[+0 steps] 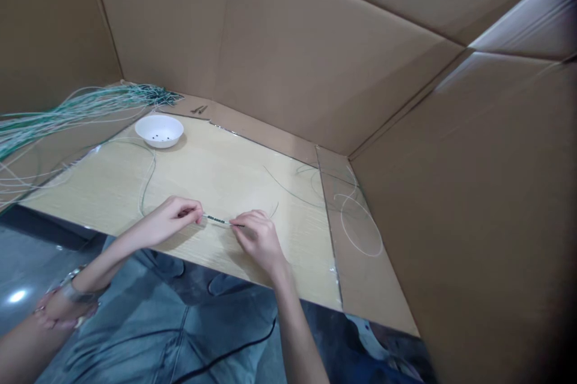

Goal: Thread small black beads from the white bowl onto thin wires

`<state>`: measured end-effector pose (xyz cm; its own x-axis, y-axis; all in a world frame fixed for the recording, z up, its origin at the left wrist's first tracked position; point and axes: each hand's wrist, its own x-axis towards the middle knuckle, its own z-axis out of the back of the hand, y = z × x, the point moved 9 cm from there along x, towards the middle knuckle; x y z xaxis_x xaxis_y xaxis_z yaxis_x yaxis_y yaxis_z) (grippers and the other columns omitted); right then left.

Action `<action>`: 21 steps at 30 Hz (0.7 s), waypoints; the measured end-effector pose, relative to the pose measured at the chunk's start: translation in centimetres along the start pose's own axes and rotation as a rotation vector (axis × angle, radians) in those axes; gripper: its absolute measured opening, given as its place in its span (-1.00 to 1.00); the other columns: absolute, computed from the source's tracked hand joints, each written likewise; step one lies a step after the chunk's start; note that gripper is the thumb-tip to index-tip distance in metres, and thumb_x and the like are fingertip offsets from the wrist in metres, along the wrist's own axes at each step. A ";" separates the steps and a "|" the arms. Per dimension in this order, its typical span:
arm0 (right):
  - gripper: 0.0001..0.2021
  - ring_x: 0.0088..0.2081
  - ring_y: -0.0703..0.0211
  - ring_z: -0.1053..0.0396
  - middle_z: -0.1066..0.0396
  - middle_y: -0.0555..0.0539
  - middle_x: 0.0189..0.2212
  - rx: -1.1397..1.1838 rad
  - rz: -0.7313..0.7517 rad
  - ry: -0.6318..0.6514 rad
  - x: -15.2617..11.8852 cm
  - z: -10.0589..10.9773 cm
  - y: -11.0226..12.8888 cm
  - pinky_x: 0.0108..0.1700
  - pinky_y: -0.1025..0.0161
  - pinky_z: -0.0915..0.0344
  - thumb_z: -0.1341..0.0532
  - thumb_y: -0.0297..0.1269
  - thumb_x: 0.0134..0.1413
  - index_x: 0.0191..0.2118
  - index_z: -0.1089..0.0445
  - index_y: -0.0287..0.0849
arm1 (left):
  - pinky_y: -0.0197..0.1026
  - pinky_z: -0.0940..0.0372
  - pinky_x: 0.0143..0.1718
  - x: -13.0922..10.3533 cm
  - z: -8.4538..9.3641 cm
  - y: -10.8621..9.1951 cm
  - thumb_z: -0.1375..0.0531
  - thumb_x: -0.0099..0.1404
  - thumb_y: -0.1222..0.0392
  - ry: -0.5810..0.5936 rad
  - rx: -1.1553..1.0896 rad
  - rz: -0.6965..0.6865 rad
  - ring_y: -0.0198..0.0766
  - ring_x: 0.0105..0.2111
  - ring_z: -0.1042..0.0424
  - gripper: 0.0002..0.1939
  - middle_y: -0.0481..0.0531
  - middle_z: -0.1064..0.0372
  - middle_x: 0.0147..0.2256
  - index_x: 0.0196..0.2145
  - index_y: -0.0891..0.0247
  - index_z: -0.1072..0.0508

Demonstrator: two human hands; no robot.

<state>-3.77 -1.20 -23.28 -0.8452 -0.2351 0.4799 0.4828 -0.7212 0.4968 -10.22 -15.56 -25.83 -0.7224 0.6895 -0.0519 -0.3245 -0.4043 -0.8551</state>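
A thin cord with a short run of dark green beads or knots is stretched between my two hands, just above the board near its front edge. My left hand pinches its left end between thumb and fingertips. At the right end, my right hand pinches it the same way. A green and white strand runs back over the board from behind my left hand. Whether it joins the cord in my fingers is hidden. Farther back on the left stands a white bowl with several small dark beads in it.
Bundled green and white cords lie at the back left. Two small metal pieces rest by the rear wall. Loose strands curl on the cardboard at right. Cardboard walls enclose the pale board at back and sides.
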 end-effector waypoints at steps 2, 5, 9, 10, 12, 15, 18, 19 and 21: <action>-0.91 -0.22 0.19 -0.46 -0.52 -0.03 -0.36 -0.029 0.012 -0.013 -0.2 0.1 0.0 -0.05 0.11 -0.29 -0.19 -0.37 0.15 -0.32 -0.45 -0.22 | -0.32 -0.10 -0.37 0.0 0.0 0.1 0.01 0.31 0.08 0.002 0.000 -0.002 -0.29 -0.42 -0.28 -0.69 -0.05 -0.31 -0.49 -0.48 0.31 -0.35; -0.86 -0.15 0.17 -0.43 -0.49 -0.03 -0.35 -0.060 -0.001 -0.054 -0.6 0.1 -0.1 -0.03 0.07 -0.30 -0.15 -0.34 0.20 -0.33 -0.42 -0.23 | -0.32 -0.10 -0.37 0.0 -0.1 0.2 0.01 0.31 0.10 0.004 -0.002 -0.008 -0.29 -0.42 -0.28 -0.69 -0.05 -0.33 -0.47 -0.48 0.30 -0.36; -0.83 -0.17 0.20 -0.41 -0.45 -0.01 -0.35 -0.062 -0.058 -0.062 -1.0 -0.7 -0.7 -0.04 0.09 -0.32 -0.15 -0.27 0.22 -0.34 -0.40 -0.23 | -0.32 -0.11 -0.37 0.2 -0.3 0.8 0.02 0.31 0.10 0.013 0.003 -0.014 -0.29 -0.42 -0.28 -0.69 -0.04 -0.35 -0.46 -0.47 0.31 -0.37; -0.82 -0.18 0.20 -0.41 -0.44 -0.01 -0.35 -0.059 -0.076 -0.054 -1.0 -1.0 -1.0 -0.06 0.09 -0.33 -0.15 -0.25 0.21 -0.34 -0.40 -0.24 | -0.32 -0.11 -0.37 0.3 -0.4 1.0 0.02 0.31 0.11 0.018 0.005 -0.016 -0.29 -0.43 -0.28 -0.69 -0.04 -0.35 -0.46 -0.47 0.31 -0.37; -0.81 -0.22 0.21 -0.41 -0.43 -0.02 -0.34 -0.051 -0.113 -0.031 -1.1 -1.5 -1.4 -0.09 0.11 -0.35 -0.15 -0.22 0.21 -0.32 -0.39 -0.24 | -0.32 -0.12 -0.37 0.4 -0.7 1.5 0.01 0.30 0.12 0.031 0.009 -0.019 -0.29 -0.43 -0.29 -0.69 -0.03 -0.35 -0.47 -0.48 0.31 -0.37; -0.80 -0.26 0.23 -0.41 -0.43 -0.02 -0.33 -0.029 -0.154 0.026 -1.0 -2.2 -1.8 -0.14 0.14 -0.37 -0.15 -0.19 0.21 -0.26 -0.39 -0.23 | -0.32 -0.13 -0.35 0.5 -1.3 2.2 0.00 0.30 0.12 0.052 0.006 -0.024 -0.28 -0.41 -0.30 -0.71 -0.03 -0.35 -0.48 -0.47 0.32 -0.37; -0.78 -0.25 0.21 -0.42 -0.44 -0.03 -0.32 0.005 -0.162 0.089 -0.7 -2.9 -1.5 -0.14 0.13 -0.37 -0.19 -0.16 0.17 -0.20 -0.39 -0.24 | -0.32 -0.13 -0.35 0.5 -1.7 2.5 0.00 0.30 0.11 0.065 -0.001 -0.025 -0.28 -0.41 -0.30 -0.70 -0.03 -0.34 -0.47 -0.45 0.32 -0.37; -0.77 -0.24 0.20 -0.42 -0.45 -0.03 -0.31 0.017 -0.160 0.104 -0.6 -3.1 -1.3 -0.14 0.12 -0.37 -0.21 -0.17 0.15 -0.20 -0.40 -0.24 | -0.32 -0.13 -0.35 0.5 -1.8 2.5 0.01 0.31 0.10 0.070 -0.003 -0.025 -0.28 -0.40 -0.30 -0.70 -0.03 -0.33 -0.47 -0.45 0.32 -0.37; -0.78 -0.23 0.19 -0.42 -0.47 -0.05 -0.30 0.038 -0.154 0.123 -0.2 -3.6 -0.9 -0.13 0.13 -0.36 -0.25 -0.19 0.11 -0.21 -0.41 -0.24 | -0.32 -0.12 -0.35 0.5 -1.9 2.4 0.01 0.32 0.08 0.080 -0.006 -0.026 -0.28 -0.40 -0.29 -0.69 -0.04 -0.31 -0.48 -0.45 0.32 -0.36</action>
<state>-4.89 -2.86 -26.43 -0.9304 -0.2036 0.3049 0.3517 -0.7305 0.5853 -10.15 -15.06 -28.92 -0.6630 0.7453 -0.0705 -0.3388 -0.3827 -0.8595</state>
